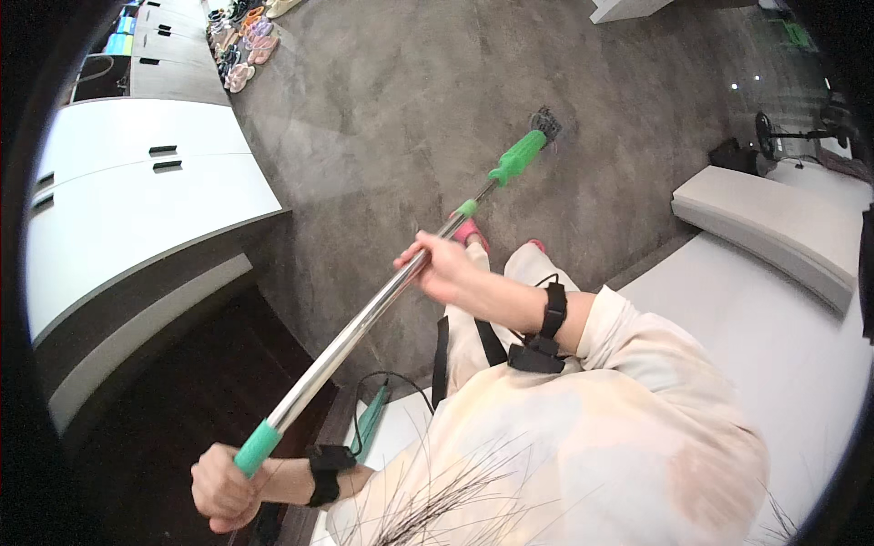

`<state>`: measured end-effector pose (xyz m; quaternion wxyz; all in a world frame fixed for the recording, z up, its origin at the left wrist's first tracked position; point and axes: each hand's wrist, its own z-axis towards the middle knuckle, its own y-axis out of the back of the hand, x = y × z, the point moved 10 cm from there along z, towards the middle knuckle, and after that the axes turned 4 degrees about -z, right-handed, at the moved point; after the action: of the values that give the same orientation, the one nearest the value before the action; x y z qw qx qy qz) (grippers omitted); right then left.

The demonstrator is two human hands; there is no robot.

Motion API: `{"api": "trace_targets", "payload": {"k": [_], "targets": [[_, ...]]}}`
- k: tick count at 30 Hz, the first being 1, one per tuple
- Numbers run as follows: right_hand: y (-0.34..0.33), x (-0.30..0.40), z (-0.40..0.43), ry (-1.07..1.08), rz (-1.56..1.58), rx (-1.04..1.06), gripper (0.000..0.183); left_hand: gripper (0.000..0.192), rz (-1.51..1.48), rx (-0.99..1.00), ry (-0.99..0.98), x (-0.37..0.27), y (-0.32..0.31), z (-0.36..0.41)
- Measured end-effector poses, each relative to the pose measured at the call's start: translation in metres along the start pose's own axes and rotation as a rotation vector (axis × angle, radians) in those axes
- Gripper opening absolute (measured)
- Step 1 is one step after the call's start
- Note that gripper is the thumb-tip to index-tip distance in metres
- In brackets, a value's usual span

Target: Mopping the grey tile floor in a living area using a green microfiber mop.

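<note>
A mop with a metal pole [348,341] runs diagonally from lower left to upper right. My left hand [227,486] is wrapped around the green grip [257,447] at its near end. Farther up, my right hand [440,266] holds the metal pole, its fingers partly hidden. Beyond that hand are a green collar and a green plastic sleeve [520,157]. The dark grey mop head [545,123] touches the brown-grey floor [410,102] past my feet. Black straps with small boxes sit on both my forearms.
White drawer cabinets [136,205] stand at left, with shoes [249,51] beside them at the upper left. At right are a white surface [717,307] and a pale padded block [771,225]. My pink shoes [471,232] are on the floor below the pole.
</note>
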<state>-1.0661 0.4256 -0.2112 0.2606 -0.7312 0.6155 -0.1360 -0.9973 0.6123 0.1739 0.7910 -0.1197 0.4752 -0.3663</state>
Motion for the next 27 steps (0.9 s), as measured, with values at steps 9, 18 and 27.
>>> {"api": "trace_targets", "payload": {"k": [9, 18, 27], "targets": [[-0.022, -0.176, 0.082, -0.388, -0.341, -0.117, 0.015, 0.033, 0.64, 0.042, 0.028, -0.058, 0.011, -0.025], [0.006, -0.059, 0.177, -0.223, -0.331, -0.213, 0.005, 0.038, 0.672, 0.19, 0.351, 0.15, -0.034, -0.011], [0.025, 0.19, 0.146, 0.081, -0.178, -0.16, 0.011, 0.035, 0.384, 0.334, 0.312, 0.285, -0.153, 0.035]]}}
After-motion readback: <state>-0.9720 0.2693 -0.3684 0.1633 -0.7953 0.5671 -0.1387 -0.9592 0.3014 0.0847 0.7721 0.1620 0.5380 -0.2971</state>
